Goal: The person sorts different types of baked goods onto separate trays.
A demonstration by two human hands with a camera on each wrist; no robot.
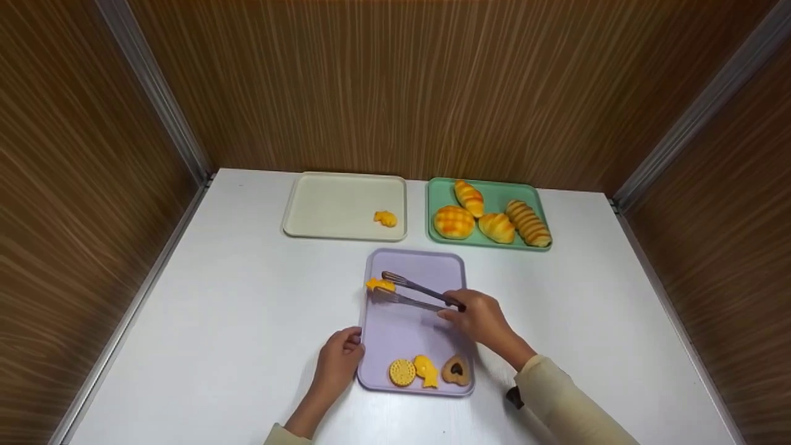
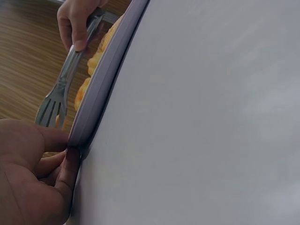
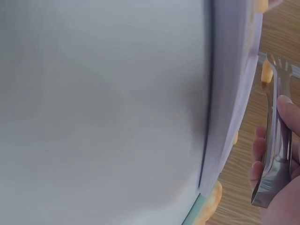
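Observation:
My left hand (image 1: pixel 338 364) pinches the left rim of a lilac tray (image 1: pixel 408 334); the left wrist view shows fingers above and below the rim. In my right hand (image 1: pixel 485 318) I hold metal tongs (image 1: pixel 425 290) over the tray, their two arms apart. A yellow fish-shaped cookie (image 1: pixel 372 284) is between the tong tips by the tray's left edge; whether both tips touch it I cannot tell. On the tray's near end lie a round yellow cookie (image 1: pixel 402 373), another yellow fish-shaped cookie (image 1: pixel 425 368) and a brown heart-shaped cookie (image 1: pixel 456 371) with a dark centre.
Behind, a cream tray (image 1: pixel 334 207) bears one yellow fish-shaped cookie (image 1: pixel 386 219). To its right, a green tray (image 1: pixel 494 189) carries several breads (image 1: pixel 454 222). Wood-grain panels (image 1: pixel 395 86) enclose the white table (image 1: pixel 247 296). A small dark object (image 1: pixel 514 397) is partly hidden by my right sleeve.

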